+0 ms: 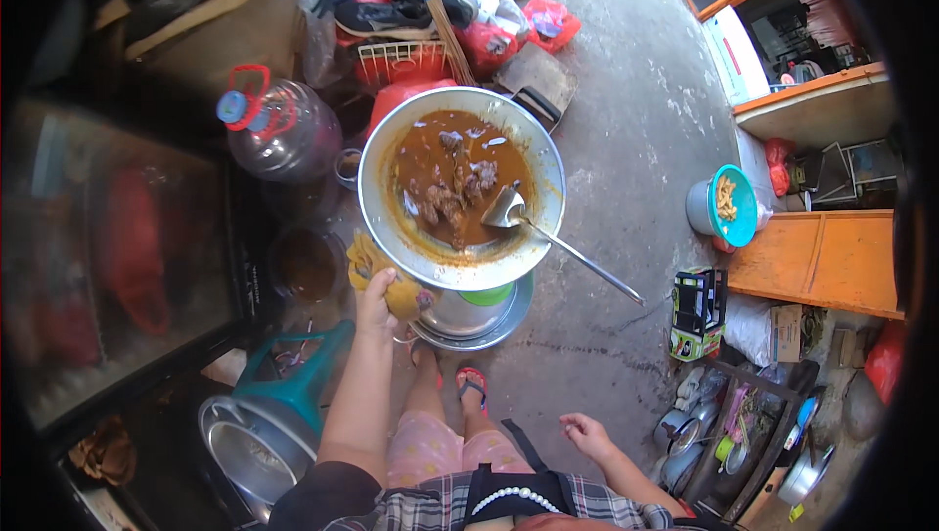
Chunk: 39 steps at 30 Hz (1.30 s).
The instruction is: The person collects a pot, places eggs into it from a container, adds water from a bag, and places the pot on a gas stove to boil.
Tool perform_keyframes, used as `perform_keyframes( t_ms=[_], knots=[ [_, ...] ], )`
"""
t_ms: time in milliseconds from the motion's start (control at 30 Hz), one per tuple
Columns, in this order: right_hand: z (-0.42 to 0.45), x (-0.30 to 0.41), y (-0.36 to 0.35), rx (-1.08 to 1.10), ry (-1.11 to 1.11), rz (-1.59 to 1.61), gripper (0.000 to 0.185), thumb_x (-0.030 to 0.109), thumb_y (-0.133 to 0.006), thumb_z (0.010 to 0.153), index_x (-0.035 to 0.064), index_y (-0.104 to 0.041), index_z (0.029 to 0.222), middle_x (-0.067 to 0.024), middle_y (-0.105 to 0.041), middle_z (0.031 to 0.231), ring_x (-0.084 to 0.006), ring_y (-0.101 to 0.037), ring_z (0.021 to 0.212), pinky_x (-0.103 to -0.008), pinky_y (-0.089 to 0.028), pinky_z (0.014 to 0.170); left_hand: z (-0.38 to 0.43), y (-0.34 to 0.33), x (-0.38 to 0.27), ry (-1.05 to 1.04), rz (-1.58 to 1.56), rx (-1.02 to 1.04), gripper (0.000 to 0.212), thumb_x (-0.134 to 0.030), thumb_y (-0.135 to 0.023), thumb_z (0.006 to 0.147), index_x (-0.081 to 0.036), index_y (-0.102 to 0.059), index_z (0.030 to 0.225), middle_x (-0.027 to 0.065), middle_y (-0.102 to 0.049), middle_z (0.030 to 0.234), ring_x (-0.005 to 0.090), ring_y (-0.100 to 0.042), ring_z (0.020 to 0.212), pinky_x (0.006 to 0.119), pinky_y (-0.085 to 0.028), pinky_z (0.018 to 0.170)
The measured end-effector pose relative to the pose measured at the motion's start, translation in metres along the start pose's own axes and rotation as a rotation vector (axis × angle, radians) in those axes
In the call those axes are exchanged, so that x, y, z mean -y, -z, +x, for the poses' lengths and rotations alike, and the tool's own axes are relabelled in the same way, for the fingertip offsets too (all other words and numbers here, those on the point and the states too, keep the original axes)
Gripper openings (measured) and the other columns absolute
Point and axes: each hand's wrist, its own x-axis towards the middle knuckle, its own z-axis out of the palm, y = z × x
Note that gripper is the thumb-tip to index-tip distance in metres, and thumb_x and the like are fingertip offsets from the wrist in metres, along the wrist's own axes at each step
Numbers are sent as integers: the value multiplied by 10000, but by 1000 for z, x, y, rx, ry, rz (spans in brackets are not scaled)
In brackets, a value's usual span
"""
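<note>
A large metal wok (543, 237) with brown sauce and chunks of meat (442, 202) stands before me, above a stack of metal pots (469, 315); what bears it is hidden. My left hand (378, 304) is closed on a yellow cloth (392, 289) against the wok's lower left rim. A metal spatula (572, 251) rests in the sauce, its handle sticking out over the right rim. My right hand (585, 434) hangs low on the right, away from the wok, its fingers partly curled and holding nothing visible.
A large plastic water bottle (282, 131) and a teal plastic stool (293, 362) stand left. Bags and shoes (381, 17) lie beyond the wok. At right are a turquoise basin (736, 204) of pale food, an orange wooden cabinet (814, 259) and a rack of cookware (741, 428).
</note>
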Motion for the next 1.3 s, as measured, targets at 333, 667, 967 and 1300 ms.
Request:
perform_keyframes(
  t_ms=[333, 667, 967, 1300],
  knots=[
    [4, -42, -43, 97, -351, 147, 234, 58, -475, 876, 17, -538, 1098, -47, -596, 958, -111, -581, 813, -233, -467, 685, 126, 13, 47, 77, 56, 109, 362, -82, -537, 768, -1, -484, 1117, 97, -576, 1002, 216, -590, 894, 346, -493, 787],
    [25, -40, -59, 173, -481, 254, 248, 57, -462, 890, 14, -514, 1130, -65, -584, 1024, -127, -581, 838, -241, -472, 714, 185, 40, 71, 94, 100, 85, 327, -140, -551, 772, -4, -512, 1066, 75, -578, 965, 196, -578, 885, 336, -474, 804],
    [51, -17, -62, 182, -447, 329, 275, 85, -455, 892, 19, -497, 1156, -75, -569, 1073, -155, -581, 903, -258, -464, 762, 189, 41, 70, 194, 17, 83, 346, -178, -568, 791, -45, -507, 1105, 63, -576, 1005, 192, -564, 928, 344, -452, 844],
    [49, -30, -65, 157, -380, 302, 279, 110, -472, 889, 8, -505, 1147, -79, -581, 1052, -145, -586, 880, -261, -466, 740, 166, 36, 67, 71, -104, 37, 483, -384, -540, 854, -113, -427, 1238, 32, -506, 1183, 200, -498, 1076, 365, -409, 912]
  ],
)
